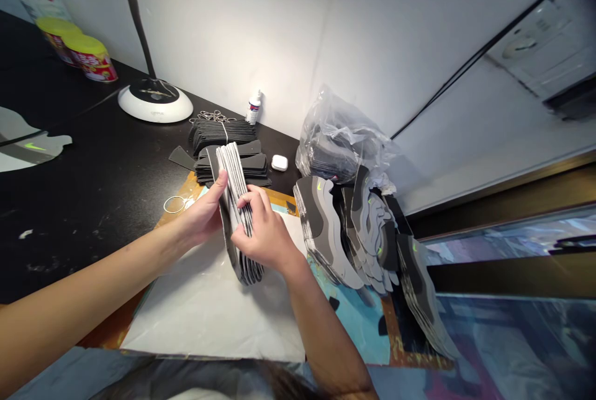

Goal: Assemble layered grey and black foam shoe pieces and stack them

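A stack of grey and black shoe upper pieces [236, 195] stands on edge above the white sheet [209, 307], its layered edges turned up. My left hand [207, 213] grips the stack from the left, thumb on the near face and the other fingers hidden behind it. On the right side my right hand [264, 229] presses against the layers with thumb and forefinger bent at the edges. Just beyond lie bundles of dark strips [233, 167], one tied with a white band [225, 133].
Piles of similar pieces [321, 220] lie to the right, beside a clear plastic bag [344, 133]. A lamp base [155, 102], a small white bottle [254, 107], a white case [279, 163] and yellow-lidded tins [90, 57] stand toward the wall. A loose ring [174, 204] lies at left.
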A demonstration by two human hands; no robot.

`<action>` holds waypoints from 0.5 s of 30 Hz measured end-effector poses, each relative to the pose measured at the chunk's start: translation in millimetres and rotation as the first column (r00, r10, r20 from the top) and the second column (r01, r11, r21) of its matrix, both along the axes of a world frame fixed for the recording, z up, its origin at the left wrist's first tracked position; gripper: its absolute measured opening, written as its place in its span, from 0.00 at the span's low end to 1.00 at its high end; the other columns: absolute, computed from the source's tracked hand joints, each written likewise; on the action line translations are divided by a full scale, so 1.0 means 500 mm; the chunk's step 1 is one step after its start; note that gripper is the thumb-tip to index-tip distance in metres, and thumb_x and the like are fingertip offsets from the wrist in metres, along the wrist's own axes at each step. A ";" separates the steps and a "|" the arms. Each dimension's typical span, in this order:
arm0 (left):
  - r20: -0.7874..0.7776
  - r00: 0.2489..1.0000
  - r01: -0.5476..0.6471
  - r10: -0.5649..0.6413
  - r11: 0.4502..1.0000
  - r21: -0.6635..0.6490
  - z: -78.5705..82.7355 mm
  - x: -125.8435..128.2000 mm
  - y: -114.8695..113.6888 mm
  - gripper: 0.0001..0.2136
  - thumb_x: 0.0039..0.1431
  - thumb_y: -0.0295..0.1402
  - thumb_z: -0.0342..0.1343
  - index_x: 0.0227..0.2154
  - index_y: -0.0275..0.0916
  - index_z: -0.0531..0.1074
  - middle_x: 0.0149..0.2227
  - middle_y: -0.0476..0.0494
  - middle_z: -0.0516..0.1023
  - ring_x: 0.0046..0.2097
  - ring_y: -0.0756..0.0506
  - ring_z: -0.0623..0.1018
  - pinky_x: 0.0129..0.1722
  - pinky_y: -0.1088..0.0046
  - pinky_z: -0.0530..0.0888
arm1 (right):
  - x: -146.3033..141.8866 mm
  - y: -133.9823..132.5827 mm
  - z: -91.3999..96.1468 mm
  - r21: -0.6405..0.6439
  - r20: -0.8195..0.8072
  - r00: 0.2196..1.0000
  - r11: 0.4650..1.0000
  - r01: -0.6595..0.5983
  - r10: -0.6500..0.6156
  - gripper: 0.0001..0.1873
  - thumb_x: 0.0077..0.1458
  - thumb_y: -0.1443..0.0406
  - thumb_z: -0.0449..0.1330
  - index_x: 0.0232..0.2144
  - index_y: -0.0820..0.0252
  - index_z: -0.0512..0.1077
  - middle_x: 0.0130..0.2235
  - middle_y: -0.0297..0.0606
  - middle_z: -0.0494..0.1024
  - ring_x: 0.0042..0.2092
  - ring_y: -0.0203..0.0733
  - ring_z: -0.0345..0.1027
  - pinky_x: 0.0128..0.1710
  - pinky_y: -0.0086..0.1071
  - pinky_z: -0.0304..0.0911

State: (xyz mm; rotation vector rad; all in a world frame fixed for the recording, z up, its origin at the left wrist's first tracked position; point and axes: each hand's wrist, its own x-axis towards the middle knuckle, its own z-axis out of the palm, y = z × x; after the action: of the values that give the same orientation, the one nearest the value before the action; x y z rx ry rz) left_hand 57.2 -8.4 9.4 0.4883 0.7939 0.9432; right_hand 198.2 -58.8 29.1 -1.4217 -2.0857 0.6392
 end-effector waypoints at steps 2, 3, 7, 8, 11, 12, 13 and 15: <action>0.000 1.000 -0.002 0.002 1.000 -0.006 0.002 0.000 0.000 0.23 0.58 0.55 0.59 0.36 0.37 0.78 0.29 0.41 0.81 0.35 0.39 0.82 0.31 0.70 0.79 | 0.002 0.001 0.000 -0.001 0.000 1.000 1.000 -0.001 0.001 0.18 0.54 0.65 0.55 0.48 0.54 0.61 0.62 0.48 0.61 0.65 0.53 0.59 0.53 0.48 0.67; -0.001 1.000 -0.003 0.003 1.000 -0.014 0.003 0.000 0.000 0.22 0.58 0.55 0.59 0.36 0.37 0.78 0.30 0.41 0.81 0.34 0.40 0.82 0.30 0.70 0.79 | 0.001 0.001 0.001 -0.004 0.007 1.000 1.000 -0.002 0.002 0.17 0.55 0.64 0.56 0.48 0.53 0.61 0.62 0.48 0.61 0.65 0.53 0.60 0.53 0.48 0.67; -0.006 1.000 0.005 -0.006 0.999 -0.049 0.000 -0.002 0.001 0.18 0.55 0.50 0.64 0.33 0.37 0.76 0.27 0.43 0.80 0.28 0.43 0.80 0.28 0.70 0.79 | -0.012 -0.005 -0.005 0.001 0.074 0.997 1.000 0.007 -0.007 0.21 0.55 0.58 0.60 0.50 0.53 0.60 0.63 0.47 0.60 0.63 0.54 0.62 0.52 0.49 0.68; -0.005 1.000 0.005 -0.005 0.999 -0.048 -0.001 -0.003 0.001 0.16 0.54 0.47 0.67 0.32 0.37 0.75 0.26 0.44 0.79 0.26 0.44 0.79 0.27 0.71 0.78 | -0.017 -0.007 -0.008 0.008 0.085 0.996 1.000 0.014 -0.015 0.23 0.55 0.58 0.60 0.51 0.54 0.59 0.64 0.48 0.60 0.62 0.54 0.63 0.52 0.50 0.69; 0.000 1.000 0.028 -0.028 0.998 -0.057 -0.002 -0.004 -0.001 0.13 0.50 0.40 0.69 0.27 0.36 0.74 0.24 0.45 0.78 0.25 0.45 0.78 0.25 0.73 0.76 | -0.030 -0.011 -0.014 0.042 0.078 0.997 0.999 0.005 -0.008 0.31 0.57 0.57 0.60 0.58 0.55 0.53 0.66 0.51 0.57 0.62 0.54 0.63 0.54 0.50 0.68; 0.003 0.999 0.041 -0.041 0.996 -0.074 0.001 -0.005 -0.001 0.12 0.51 0.39 0.68 0.27 0.35 0.74 0.24 0.44 0.79 0.25 0.45 0.79 0.24 0.73 0.76 | -0.031 -0.013 -0.013 0.053 0.065 0.998 0.999 -0.014 0.011 0.35 0.58 0.56 0.61 0.61 0.56 0.50 0.67 0.52 0.56 0.63 0.54 0.61 0.56 0.50 0.67; 0.007 0.999 0.045 -0.045 0.995 -0.094 0.004 -0.006 -0.003 0.11 0.51 0.38 0.66 0.28 0.35 0.75 0.25 0.43 0.79 0.25 0.44 0.79 0.25 0.73 0.77 | -0.031 -0.016 -0.009 0.058 0.046 0.998 0.998 -0.037 0.034 0.39 0.58 0.53 0.61 0.63 0.56 0.48 0.68 0.52 0.55 0.65 0.55 0.59 0.58 0.50 0.66; 0.030 0.999 0.028 -0.025 0.995 -0.098 0.016 -0.011 -0.007 0.09 0.54 0.36 0.63 0.33 0.35 0.78 0.30 0.42 0.82 0.30 0.43 0.81 0.30 0.71 0.79 | -0.024 -0.026 0.004 0.047 -0.023 0.999 0.998 -0.041 0.043 0.45 0.57 0.49 0.63 0.66 0.55 0.44 0.69 0.52 0.53 0.68 0.53 0.54 0.61 0.48 0.63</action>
State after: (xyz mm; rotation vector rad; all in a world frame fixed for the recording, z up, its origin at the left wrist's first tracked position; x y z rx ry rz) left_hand 51.6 -12.0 17.6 0.3977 0.8019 0.8804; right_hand 186.0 -71.9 31.0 -1.3416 -2.1034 0.6169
